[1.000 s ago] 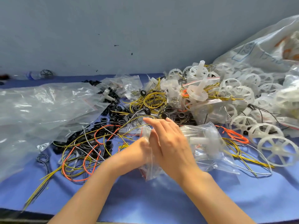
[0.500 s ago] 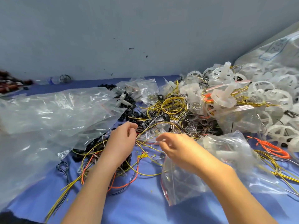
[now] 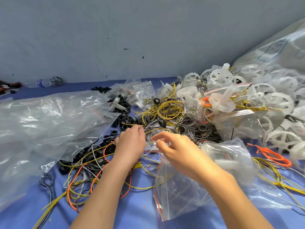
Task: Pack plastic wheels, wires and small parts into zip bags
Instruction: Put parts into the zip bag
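My left hand (image 3: 130,143) reaches into the tangle of yellow, orange and grey wires (image 3: 92,164), its fingers curled round a yellow wire (image 3: 158,130) that arcs over to my right hand (image 3: 175,150). My right thumb and fingers pinch that wire's other stretch. A clear zip bag with a red seal (image 3: 178,194) lies on the blue cloth under my right wrist, with a filled bag holding a white part (image 3: 231,156) just beyond it. White plastic wheels (image 3: 283,138) are heaped at the right. Small black rings (image 3: 201,128) lie scattered among the wires.
A big crumpled clear plastic sheet (image 3: 49,123) covers the left of the blue cloth (image 3: 140,212). Small zip bags (image 3: 142,90) lie at the back by the grey wall. A large sack of wheels (image 3: 280,52) leans at the far right. An orange wire coil (image 3: 272,154) lies beside the wheels.
My hands have parted from the zip bag and moved forward into the wire pile. The bag now lies on the cloth, and both hands hold a yellow wire.
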{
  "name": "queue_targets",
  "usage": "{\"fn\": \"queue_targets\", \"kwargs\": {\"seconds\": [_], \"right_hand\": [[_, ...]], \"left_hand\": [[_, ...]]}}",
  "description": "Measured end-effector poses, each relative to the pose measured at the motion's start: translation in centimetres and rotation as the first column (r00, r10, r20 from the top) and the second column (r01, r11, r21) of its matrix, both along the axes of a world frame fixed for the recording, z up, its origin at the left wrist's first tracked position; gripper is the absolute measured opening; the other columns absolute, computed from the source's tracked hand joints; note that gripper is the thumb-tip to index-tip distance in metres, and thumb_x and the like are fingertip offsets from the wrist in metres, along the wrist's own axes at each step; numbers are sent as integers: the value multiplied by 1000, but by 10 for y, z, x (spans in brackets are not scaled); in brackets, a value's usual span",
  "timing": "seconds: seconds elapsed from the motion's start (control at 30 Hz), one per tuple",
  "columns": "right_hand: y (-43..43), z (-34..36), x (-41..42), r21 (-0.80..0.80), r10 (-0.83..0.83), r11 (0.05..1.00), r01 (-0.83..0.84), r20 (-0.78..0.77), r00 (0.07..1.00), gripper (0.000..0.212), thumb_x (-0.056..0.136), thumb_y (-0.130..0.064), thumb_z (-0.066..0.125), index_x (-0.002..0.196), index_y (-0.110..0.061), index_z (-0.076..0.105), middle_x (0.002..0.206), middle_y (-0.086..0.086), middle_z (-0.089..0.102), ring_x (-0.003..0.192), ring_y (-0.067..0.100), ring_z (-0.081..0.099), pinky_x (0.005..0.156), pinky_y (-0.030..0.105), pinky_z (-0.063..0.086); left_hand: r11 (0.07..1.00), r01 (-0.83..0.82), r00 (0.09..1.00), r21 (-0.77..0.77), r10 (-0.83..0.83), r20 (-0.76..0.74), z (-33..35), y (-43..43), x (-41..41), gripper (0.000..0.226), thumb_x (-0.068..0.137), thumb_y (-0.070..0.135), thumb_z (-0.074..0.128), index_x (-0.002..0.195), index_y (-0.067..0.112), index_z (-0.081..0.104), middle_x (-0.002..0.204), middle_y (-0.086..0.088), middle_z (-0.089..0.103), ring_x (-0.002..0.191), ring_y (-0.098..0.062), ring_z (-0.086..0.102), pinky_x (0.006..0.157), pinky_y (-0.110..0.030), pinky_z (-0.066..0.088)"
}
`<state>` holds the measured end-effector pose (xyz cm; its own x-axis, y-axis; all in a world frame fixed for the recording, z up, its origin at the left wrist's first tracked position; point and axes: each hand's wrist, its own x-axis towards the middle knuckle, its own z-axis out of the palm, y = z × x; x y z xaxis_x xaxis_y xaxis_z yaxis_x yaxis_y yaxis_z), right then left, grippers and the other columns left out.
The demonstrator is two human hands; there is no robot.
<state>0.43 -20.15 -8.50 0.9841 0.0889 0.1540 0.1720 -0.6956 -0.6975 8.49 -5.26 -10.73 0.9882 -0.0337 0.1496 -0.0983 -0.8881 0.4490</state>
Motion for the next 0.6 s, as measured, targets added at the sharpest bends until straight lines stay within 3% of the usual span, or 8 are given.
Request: {"fn": "queue_targets", "kwargs": {"seconds": [0.17,0.27,0.33,0.43,0.6], "right_hand": [[-4,1,1,70,-35,997,32,38,999,24,98,-29,48,115,-33,66,102,-10,69,72,3,53,81,29,46],[-4,1,0,129,-50,991,42,62,997,25,97,-25,48,114,-33,66,96,-13,66,58,-8,48,68,20,39],[-4,2,-2,158,-66,986,55,65,996,27,97,-22,47,116,-32,65,96,-12,66,65,-7,52,70,19,41],[-3,4,-4,174,-89,982,76,65,994,31,98,-19,43,120,-30,63,107,-8,69,85,8,59,81,26,46],[0,3,-6,182,-108,979,90,91,990,32,98,-18,44,123,-27,60,115,-7,67,91,9,56,81,26,42]], "left_hand": [[999,35,999,16,-34,-38,0,3,-3,35,101,26,31,91,15,62,101,-10,64,107,-35,54,90,-44,36],[998,40,999,-47,-40,0,1,6,-9,38,101,26,32,98,12,67,104,-10,66,108,-33,55,95,-47,42],[995,34,997,-99,-28,65,3,10,-15,38,102,25,33,101,11,67,107,-11,65,110,-33,55,95,-48,42],[986,34,988,-165,-8,155,3,19,-21,35,103,23,34,100,11,67,115,-8,61,113,-27,53,97,-44,42],[960,17,957,-281,65,281,8,35,-33,33,102,22,38,115,13,67,121,0,60,109,-17,56,88,-24,36]]}}
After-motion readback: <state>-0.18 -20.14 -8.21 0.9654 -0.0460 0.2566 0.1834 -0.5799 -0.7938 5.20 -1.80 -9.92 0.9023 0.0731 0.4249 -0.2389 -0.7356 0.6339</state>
